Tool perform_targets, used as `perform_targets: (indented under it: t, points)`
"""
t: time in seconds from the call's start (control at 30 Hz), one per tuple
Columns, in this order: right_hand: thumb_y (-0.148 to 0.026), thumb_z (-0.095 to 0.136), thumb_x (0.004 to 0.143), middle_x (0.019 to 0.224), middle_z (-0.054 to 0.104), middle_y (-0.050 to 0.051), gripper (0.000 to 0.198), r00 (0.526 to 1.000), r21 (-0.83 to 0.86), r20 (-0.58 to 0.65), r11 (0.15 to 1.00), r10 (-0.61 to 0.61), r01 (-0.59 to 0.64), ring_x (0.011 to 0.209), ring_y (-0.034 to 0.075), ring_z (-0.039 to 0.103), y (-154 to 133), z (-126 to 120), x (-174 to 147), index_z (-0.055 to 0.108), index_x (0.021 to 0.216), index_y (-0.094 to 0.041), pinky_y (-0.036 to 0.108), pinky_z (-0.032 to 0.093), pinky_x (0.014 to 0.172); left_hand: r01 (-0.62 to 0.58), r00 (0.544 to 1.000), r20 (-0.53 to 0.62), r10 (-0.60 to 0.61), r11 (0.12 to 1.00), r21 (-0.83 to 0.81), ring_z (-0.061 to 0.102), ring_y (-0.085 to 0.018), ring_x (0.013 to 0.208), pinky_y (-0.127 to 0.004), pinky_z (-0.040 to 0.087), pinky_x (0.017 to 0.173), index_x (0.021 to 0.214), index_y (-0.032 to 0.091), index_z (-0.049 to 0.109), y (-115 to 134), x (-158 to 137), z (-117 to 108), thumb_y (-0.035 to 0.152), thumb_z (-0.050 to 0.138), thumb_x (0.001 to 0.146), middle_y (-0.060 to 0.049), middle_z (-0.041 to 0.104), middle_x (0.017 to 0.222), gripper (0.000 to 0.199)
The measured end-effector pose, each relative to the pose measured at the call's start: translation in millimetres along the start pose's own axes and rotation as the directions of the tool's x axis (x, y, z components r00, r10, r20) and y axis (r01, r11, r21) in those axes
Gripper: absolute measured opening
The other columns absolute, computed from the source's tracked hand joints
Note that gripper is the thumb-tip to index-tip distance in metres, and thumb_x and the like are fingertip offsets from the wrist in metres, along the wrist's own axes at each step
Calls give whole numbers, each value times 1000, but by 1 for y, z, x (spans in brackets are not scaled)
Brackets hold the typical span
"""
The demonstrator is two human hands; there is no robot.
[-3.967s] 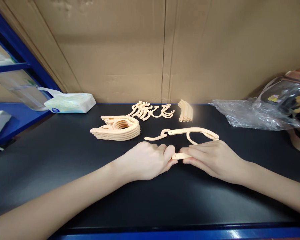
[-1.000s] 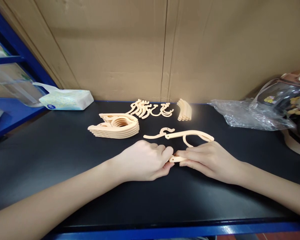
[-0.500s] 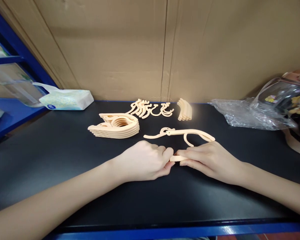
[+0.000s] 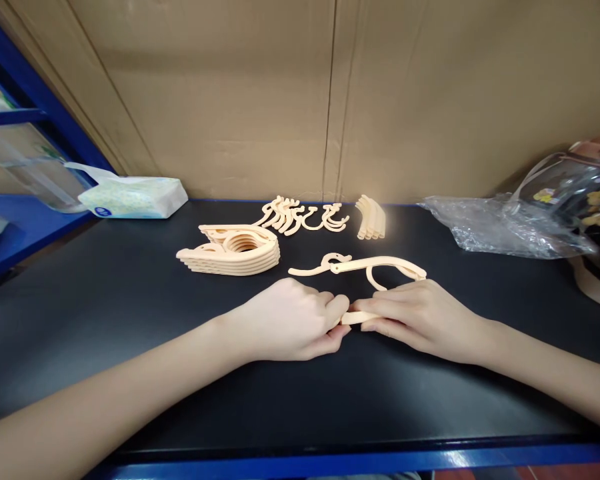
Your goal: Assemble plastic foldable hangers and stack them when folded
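A cream plastic folding hanger (image 4: 380, 264) lies at the right of centre on the black tabletop (image 4: 290, 407), partly under the right hand (image 4: 420, 317). Its near arm (image 4: 356, 317) shows as a short stretch between the two sets of fingertips, its long axis running left to right, roughly in line with both hands. The right thumb and fingers are closed on that arm from the right; the left hand (image 4: 295, 323) is curled into a loose fist, thumb and forefinger pinching at the arm's left end (whether a smaller part sits inside that fist is hidden). That end is the relation that counts: it lies directly to the right of the left fingertips, touching them, so the left hand is the nearer one to it. Beyond the hands, the hanger's far arm stretches left to a curved hook piece (image 4: 310, 269). Farther left sits a stack of folded hangers (image 4: 235, 263), with loose hooks (image 4: 283, 215) behind.
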State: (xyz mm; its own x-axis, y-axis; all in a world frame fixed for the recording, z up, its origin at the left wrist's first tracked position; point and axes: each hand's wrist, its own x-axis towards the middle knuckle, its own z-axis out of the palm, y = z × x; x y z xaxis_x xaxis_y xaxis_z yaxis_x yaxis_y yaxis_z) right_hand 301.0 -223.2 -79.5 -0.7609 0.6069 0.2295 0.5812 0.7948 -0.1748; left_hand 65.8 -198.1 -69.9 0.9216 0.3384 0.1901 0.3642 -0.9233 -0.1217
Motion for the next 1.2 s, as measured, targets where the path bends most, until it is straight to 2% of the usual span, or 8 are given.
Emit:
perform_targets:
  t: [0.27,0.4,0.53,0.73,0.87,1.03,1.13,1.2]
  points:
    - [-34,41,99,88,65,5,29,993,-59,-112,998,-27,20,75,14,61,9,-7,-3,61,112,-18,24,45,61,49,998,53,-45,995,-91,57,-13,49,-23,33,45,86,19,45,-1,0,-9,23,43,92,2,63,70,8]
    - [-28,48,96,94,64,7,19,965,-95,-262,995,12,-38,85,17,59,16,-12,-2,65,95,-20,29,48,72,80,995,60,-76,995,-64,58,-14,50,-24,32,45,89,19,47,-2,-1,-11,25,39,94,1,63,70,11]
    - [-26,48,95,110,62,10,21,926,-130,-365,979,98,-155,93,20,57,26,-13,-2,67,87,-20,34,48,76,73,995,72,-70,997,-39,57,-13,49,-24,33,46,90,18,48,0,0,-12,25,38,94,2,62,68,13]
    - [-32,45,97,106,63,6,25,927,-4,-269,963,259,-270,95,20,56,34,-10,-2,67,89,-23,38,47,84,61,997,49,-58,997,-53,54,-13,49,-24,32,46,87,18,48,0,-1,-11,24,37,93,2,60,67,15]
    - [-29,44,97,107,63,6,23,937,18,-242,967,252,-255,95,20,56,33,-8,-1,66,92,-23,37,48,82,23,1000,24,-21,995,-101,49,-13,51,-25,34,48,82,19,50,0,-2,-11,20,45,82,3,56,64,6]
    - [-18,44,93,112,61,7,22,941,-1,-231,967,248,-255,100,21,57,35,-5,0,63,101,-24,38,49,81,-49,999,-6,49,995,-85,53,-19,72,-29,42,61,77,17,55,-2,0,-15,15,47,79,-2,56,71,8]
    - [-15,42,92,114,60,7,25,932,-24,-243,959,270,-284,101,21,58,38,-4,-1,62,104,-23,38,50,82,-85,994,-69,80,995,-61,53,-25,102,-39,45,88,90,16,62,-5,1,-15,13,47,85,-8,63,100,15]
    - [-13,40,92,115,60,7,27,929,-37,-247,955,275,-293,101,21,58,40,-4,-2,62,104,-24,38,50,82,-59,993,-102,55,998,-37,45,-29,122,-45,40,100,98,17,64,-7,1,-13,9,47,87,-11,57,124,21]
